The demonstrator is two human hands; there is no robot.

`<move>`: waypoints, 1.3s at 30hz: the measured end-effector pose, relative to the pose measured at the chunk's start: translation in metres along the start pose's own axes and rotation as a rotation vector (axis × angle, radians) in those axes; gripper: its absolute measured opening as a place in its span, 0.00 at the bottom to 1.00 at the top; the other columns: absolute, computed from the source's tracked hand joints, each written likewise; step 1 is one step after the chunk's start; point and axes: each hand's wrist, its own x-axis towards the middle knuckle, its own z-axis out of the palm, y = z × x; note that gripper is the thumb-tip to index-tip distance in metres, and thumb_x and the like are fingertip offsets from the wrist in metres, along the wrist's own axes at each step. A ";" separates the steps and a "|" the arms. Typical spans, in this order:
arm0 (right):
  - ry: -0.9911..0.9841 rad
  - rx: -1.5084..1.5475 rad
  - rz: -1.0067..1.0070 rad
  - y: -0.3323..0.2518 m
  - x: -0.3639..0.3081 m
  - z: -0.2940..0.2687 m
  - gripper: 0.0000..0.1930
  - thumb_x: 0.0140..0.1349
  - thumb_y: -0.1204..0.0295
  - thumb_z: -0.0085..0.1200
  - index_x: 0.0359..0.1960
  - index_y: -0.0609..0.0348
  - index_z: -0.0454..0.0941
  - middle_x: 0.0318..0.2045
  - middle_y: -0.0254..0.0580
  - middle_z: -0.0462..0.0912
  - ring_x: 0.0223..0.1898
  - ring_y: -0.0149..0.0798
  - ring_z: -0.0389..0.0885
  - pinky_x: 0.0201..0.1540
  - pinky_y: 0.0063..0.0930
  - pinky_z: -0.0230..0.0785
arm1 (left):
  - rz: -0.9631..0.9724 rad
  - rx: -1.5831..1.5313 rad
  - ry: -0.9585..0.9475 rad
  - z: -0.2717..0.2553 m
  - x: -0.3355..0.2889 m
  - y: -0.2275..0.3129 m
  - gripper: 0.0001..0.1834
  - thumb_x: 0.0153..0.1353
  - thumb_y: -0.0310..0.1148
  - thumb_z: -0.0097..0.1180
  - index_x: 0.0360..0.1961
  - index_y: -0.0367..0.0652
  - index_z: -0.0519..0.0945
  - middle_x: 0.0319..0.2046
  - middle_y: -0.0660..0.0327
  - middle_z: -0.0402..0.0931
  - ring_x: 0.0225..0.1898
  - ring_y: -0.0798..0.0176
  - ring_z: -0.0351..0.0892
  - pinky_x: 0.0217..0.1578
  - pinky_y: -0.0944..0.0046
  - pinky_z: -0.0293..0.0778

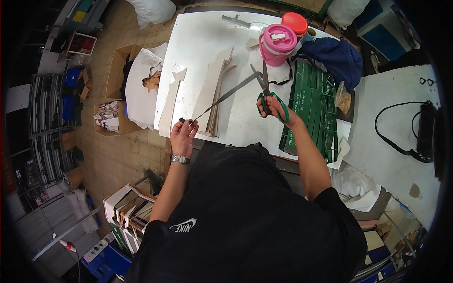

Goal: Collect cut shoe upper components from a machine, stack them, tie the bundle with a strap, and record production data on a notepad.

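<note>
My right hand (273,107) grips a pair of scissors (265,81) by its green handles, blades pointing away from me and parted. A long dark grey strip (231,94) stretches from my left hand (184,131) up to the scissors, where its far end meets the blades; whether it is being cut I cannot tell. The fingers of my left hand pinch the near end of that strip, which is bunched and black. Beneath the strip lies a stack of cream cut-out pieces (214,85) on the white table (191,40). Another cream piece (171,101) rests to its left.
Right of my right hand lies a green slatted crate (309,113). Beyond it sit a pink lidded jug (277,45), a red-lidded container (295,22) and a dark blue bag (332,59). A black strapped bag (424,134) lies on the right-hand table. Cardboard boxes (111,125) stand on the left floor.
</note>
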 end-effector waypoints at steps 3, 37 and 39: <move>-0.023 -0.088 -0.053 -0.009 -0.004 0.000 0.32 0.79 0.37 0.40 0.51 0.58 0.78 0.35 0.31 0.77 0.35 0.27 0.77 0.45 0.26 0.72 | -0.229 0.246 -0.072 -0.026 0.011 0.001 0.12 0.72 0.32 0.66 0.50 0.39 0.78 0.47 0.52 0.86 0.47 0.51 0.90 0.52 0.51 0.88; 0.779 -0.396 0.113 0.034 -0.054 0.017 0.37 0.66 0.34 0.60 0.22 0.60 0.75 0.19 0.43 0.81 0.18 0.36 0.81 0.25 0.32 0.73 | 0.980 1.135 -1.033 0.179 0.032 -0.028 0.12 0.73 0.28 0.62 0.54 0.41 0.88 0.52 0.51 0.84 0.49 0.56 0.84 0.46 0.60 0.80; 0.860 -0.829 0.380 0.091 -0.039 -0.003 0.37 0.61 0.36 0.66 0.29 0.68 0.82 0.27 0.58 0.87 0.31 0.55 0.90 0.38 0.46 0.81 | 0.810 1.103 -0.687 0.173 0.006 -0.019 0.14 0.71 0.28 0.63 0.56 0.41 0.87 0.56 0.47 0.80 0.46 0.51 0.85 0.43 0.58 0.80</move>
